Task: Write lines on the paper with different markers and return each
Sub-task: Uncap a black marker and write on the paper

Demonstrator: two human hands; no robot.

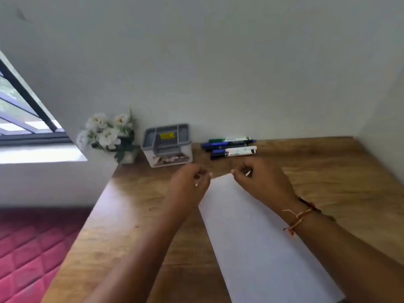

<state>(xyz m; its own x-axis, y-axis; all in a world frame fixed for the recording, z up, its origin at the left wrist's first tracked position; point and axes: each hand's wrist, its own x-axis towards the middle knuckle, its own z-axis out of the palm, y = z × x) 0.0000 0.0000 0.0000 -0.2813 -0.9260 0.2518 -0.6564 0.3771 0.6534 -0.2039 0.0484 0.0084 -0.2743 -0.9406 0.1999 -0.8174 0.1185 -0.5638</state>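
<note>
While both hands pinch its far edge, left hand (pixel 189 184) and right hand (pixel 260 182), the paper (pixel 251 232) looks light and floppy. Just beyond the fingertips, the markers (pixel 229 146) look rigid; grip mid-barrel.

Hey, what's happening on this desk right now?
A person has both hands at the far edge of a blank sheet of paper on a wooden desk, the left hand and right hand apparently positioning it. The markers lie untouched by the wall, beside a grey box. Nothing is written yet.
</note>
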